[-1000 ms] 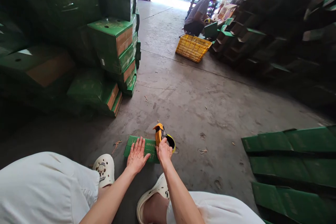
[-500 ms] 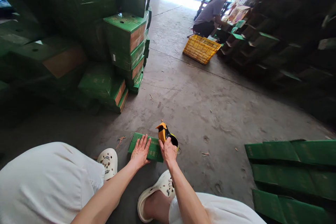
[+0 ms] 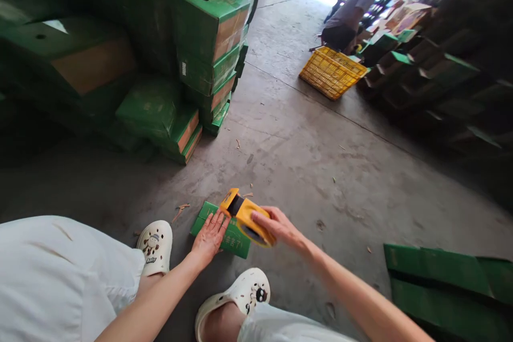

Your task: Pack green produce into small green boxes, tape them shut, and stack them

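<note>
A green cardboard box [image 3: 236, 243] with pale printed characters lies on the floor between my feet. My left hand [image 3: 209, 236] rests on its top, fingers stretched out and lying flat. A yellow tape dispenser [image 3: 250, 216] is in my right hand [image 3: 274, 224], tilted above the right part of the box, its head close to my left fingertips. The fingers of my right hand are wrapped round the dispenser's body. Whether tape runs from the dispenser to the box cannot be made out.
Stacks of green boxes [image 3: 208, 16] stand at the left. Flattened green cartons [image 3: 444, 278] lie at the lower right. Farther off, a person [image 3: 348, 10] crouches behind a yellow plastic crate [image 3: 332, 72], beside a dark pile of cartons [image 3: 444, 75]. My white clogs [image 3: 156, 246] flank the box.
My right hand has lifted off the box's right end and swung the tape dispenser up and leftward over the box. My left hand stays flat on top. The camera view has shifted.
</note>
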The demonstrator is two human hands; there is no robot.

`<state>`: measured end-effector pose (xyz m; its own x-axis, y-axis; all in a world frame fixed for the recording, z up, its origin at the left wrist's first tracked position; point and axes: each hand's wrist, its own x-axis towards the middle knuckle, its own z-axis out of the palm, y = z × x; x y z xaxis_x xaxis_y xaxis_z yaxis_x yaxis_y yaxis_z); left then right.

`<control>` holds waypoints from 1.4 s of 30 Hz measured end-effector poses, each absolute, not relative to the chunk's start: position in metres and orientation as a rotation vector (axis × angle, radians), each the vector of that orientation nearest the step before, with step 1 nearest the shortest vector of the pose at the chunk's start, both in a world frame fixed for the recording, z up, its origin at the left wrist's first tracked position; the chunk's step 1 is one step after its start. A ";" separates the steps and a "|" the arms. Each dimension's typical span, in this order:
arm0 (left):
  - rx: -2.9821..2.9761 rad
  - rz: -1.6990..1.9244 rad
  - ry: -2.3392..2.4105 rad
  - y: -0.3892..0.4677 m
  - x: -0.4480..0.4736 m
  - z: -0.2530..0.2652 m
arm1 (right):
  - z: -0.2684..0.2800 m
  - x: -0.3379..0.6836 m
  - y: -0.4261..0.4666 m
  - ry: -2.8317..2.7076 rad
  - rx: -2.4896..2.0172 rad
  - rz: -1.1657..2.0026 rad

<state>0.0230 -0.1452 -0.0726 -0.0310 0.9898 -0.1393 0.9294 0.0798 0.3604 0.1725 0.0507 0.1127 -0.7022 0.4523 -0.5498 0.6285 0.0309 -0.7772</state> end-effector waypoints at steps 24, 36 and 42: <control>-0.192 1.462 1.010 -0.153 -0.020 -0.006 | 0.051 0.163 0.011 2.146 0.958 -1.815; -0.079 1.406 1.432 -0.147 -0.029 -0.017 | 0.062 0.150 0.012 2.086 0.921 -1.780; 0.065 1.517 1.689 -0.149 -0.054 -0.026 | 0.065 0.145 0.014 2.132 0.909 -1.648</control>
<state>-0.0539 -0.1487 -0.0256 -0.6434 0.5454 -0.5373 -0.4756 0.2652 0.8387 0.1448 0.0138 0.0651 -0.7560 0.2989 -0.5823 0.6389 0.1433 -0.7559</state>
